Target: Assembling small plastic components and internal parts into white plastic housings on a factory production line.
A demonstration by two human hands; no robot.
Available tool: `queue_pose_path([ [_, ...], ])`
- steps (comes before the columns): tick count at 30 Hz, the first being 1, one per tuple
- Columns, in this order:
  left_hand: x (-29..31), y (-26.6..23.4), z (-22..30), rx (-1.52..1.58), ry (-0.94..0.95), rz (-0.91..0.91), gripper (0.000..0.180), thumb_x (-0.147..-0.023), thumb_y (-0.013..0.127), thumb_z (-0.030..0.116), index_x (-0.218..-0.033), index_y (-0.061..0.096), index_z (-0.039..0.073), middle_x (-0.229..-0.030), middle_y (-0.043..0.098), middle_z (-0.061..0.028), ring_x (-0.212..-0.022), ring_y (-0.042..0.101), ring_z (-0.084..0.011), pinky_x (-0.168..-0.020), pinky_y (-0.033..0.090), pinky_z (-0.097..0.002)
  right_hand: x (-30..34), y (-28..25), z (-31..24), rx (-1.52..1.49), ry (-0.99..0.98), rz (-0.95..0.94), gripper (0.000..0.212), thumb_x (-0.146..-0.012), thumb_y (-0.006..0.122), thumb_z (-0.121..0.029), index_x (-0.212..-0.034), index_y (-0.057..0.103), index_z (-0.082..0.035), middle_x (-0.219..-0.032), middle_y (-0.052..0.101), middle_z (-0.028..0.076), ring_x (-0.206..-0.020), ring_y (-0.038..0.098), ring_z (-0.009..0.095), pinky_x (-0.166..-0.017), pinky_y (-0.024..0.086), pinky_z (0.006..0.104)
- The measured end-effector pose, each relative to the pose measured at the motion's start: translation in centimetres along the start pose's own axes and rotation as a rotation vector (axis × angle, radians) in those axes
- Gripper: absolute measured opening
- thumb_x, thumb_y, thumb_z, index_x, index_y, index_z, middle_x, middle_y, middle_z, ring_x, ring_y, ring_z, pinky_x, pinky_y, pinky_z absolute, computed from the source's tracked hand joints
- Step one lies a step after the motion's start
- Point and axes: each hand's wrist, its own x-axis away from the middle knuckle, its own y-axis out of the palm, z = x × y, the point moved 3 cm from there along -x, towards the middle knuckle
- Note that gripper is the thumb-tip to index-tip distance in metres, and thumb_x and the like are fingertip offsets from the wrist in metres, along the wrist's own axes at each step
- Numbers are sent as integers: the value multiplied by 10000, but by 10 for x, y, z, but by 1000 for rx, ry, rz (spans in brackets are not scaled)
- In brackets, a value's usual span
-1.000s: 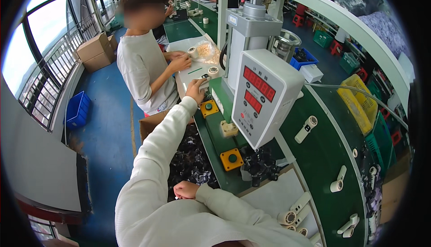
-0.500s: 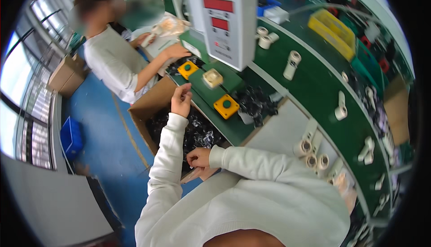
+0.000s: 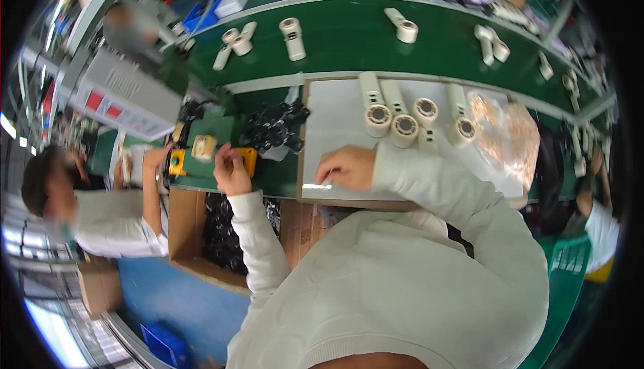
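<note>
My left hand [image 3: 232, 172] is raised beside a yellow button box [image 3: 247, 161], above the edge of a carton [image 3: 188, 225] of shiny black wrapped pieces. Its fingers are loosely bent and a little apart, with nothing visible in them. Over the left part of a white-topped board [image 3: 329, 117] is my right hand [image 3: 346, 168], fingers bent and drawn together. Whether they hold anything small is hidden; a thin bright strip [image 3: 316, 186] shows just below the fingertips. Several cream handheld fans [image 3: 404, 127] with round heads lie on the board, beyond and right of that hand.
A clear bag [image 3: 513, 134] of beige pieces lies at the board's right. Black wrapped pieces [image 3: 275, 127] sit left of it, near a cream block [image 3: 203, 147] on a green fixture. Beyond runs a green conveyor [image 3: 349, 43] carrying more fans. At left, a co-worker [image 3: 114, 218] reaches in.
My view has swung right toward the board. My right hand has gone from the carton's near edge to above the board. My left hand stays raised by the button box.
</note>
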Motion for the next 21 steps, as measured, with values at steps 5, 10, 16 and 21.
queue_pose_path([
  [5, 18, 64, 50, -5, 243, -90, 278, -856, 558, 46, -1132, 597, 42, -1023, 617, -61, -840, 535, -143, -781, 438, -247, 94, -93, 10, 123, 55, 689, 226, -797, 489, 90, -899, 618, -65, -825, 588, 9, -676, 486, 109, -608, 414, 223],
  [10, 33, 151, 103, 285, 353, -548, 343, -856, 544, 32, -1198, 556, 54, -1074, 600, -67, -866, 543, -151, -805, 432, -255, 215, -119, 16, -69, 294, 1258, 246, -832, 457, 75, -957, 595, -85, -815, 574, 8, -644, 491, 98, -549, 450, 208],
  [16, 48, 270, 152, 173, 365, -1257, 418, -861, 545, 35, -1275, 501, 60, -1125, 575, -65, -879, 552, -138, -813, 434, -252, 300, -153, 17, 163, 563, 1603, 201, -849, 492, 33, -974, 598, -85, -819, 584, 19, -644, 500, 111, -546, 456, 230],
  [21, 20, 404, 178, 23, 421, -1341, 485, -848, 575, 84, -1319, 459, 82, -1185, 537, -103, -876, 573, -180, -807, 470, -310, 321, -181, 41, 359, 552, 1610, 209, -849, 536, 19, -1018, 609, -80, -830, 590, 35, -666, 516, 147, -585, 476, 252],
])
